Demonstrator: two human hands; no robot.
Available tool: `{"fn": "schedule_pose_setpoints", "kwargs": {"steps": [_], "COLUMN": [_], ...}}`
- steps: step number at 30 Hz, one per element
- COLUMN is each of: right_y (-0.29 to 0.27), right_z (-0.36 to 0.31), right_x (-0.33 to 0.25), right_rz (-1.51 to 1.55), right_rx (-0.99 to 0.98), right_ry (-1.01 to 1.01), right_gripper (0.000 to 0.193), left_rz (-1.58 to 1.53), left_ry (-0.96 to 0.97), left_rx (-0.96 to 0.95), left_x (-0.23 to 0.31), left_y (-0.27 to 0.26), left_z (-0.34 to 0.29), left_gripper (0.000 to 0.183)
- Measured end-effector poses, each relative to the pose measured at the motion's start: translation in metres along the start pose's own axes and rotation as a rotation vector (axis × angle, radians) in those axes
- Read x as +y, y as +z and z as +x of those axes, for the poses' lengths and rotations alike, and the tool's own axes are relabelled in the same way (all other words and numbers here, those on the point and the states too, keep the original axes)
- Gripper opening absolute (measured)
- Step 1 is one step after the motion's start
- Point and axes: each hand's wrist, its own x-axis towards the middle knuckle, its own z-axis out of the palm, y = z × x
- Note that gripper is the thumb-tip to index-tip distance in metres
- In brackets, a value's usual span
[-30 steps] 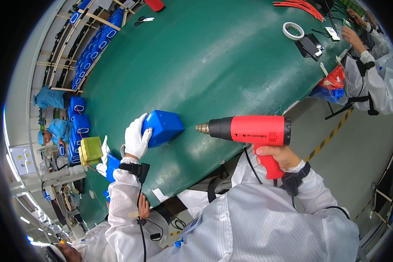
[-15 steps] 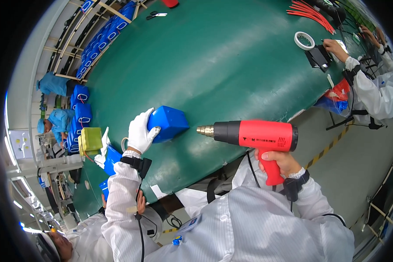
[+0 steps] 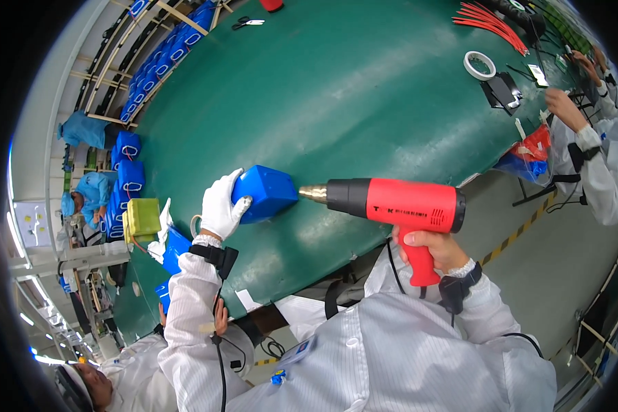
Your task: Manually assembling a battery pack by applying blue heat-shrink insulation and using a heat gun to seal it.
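Observation:
My left hand, in a white glove, grips the left end of a blue block-shaped pack on the green table. Its thumb lies on the near face and the other fingers go round the far side. Bare and closed, my right hand is wrapped round the handle of a red and black heat gun. The gun's metal nozzle points left and sits just off the pack's right end, with a small gap between them.
Left of my glove stand more blue packs, a yellow-green block and a white cloth. A tape roll, black pieces and red tubes lie far right, near a co-worker's hand. Scissors lie at the far edge.
The heat gun in my right hand has moved left and slightly away from me, bringing its nozzle closer to the blue pack. The right-hand co-worker's hand has drawn back from the black pieces.

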Motion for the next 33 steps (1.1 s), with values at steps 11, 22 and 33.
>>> {"fn": "schedule_pose_setpoints", "kwargs": {"steps": [11, 22, 33], "right_y": [0.027, 0.02, -0.001], "right_z": [0.033, 0.044, 0.043], "right_x": [-0.021, -0.019, -0.013], "right_rz": [-0.037, -0.1, -0.003], "right_rx": [-0.087, 0.005, 0.032], "right_ry": [-0.046, -0.075, 0.017], "right_gripper": [0.032, 0.029, 0.023], "left_rz": [0.016, 0.0, -0.001], "left_ry": [0.002, -0.012, 0.003], "left_rx": [0.001, -0.017, 0.002], "left_x": [0.003, 0.003, 0.004], "left_y": [-0.001, -0.002, -0.001], "left_z": [-0.001, -0.001, 0.001], "left_gripper": [0.067, 0.065, 0.067]}}
